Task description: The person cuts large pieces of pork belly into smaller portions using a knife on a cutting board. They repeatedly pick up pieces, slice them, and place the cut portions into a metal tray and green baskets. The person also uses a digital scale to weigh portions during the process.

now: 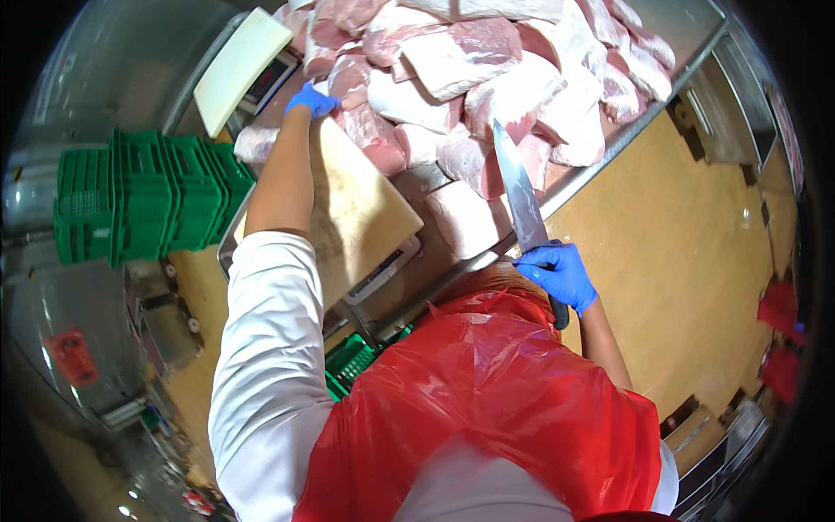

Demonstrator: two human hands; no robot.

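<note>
My right hand [559,277], in a blue glove, is closed around the black handle of a large knife [519,184]. Its broad blade points away from me, over the near edge of a heap of pale, fat-covered meat slabs [417,100]. Far to the left, my blue-gloved left hand [313,101] reaches past a cream cutting board [357,209] to the meat at the board's far end. Its fingers are too small and partly hidden to tell whether they grip a piece. The board lies on what looks like a scale [383,268]. One slab [465,217] rests near the table's front edge.
Stacked green crates [148,196] stand left of the table, and another green crate [350,361] is below it. A second pale board [242,70] leans over a device at the far left. The metal table edge [626,130] runs along the right, beside yellowish floor [687,235].
</note>
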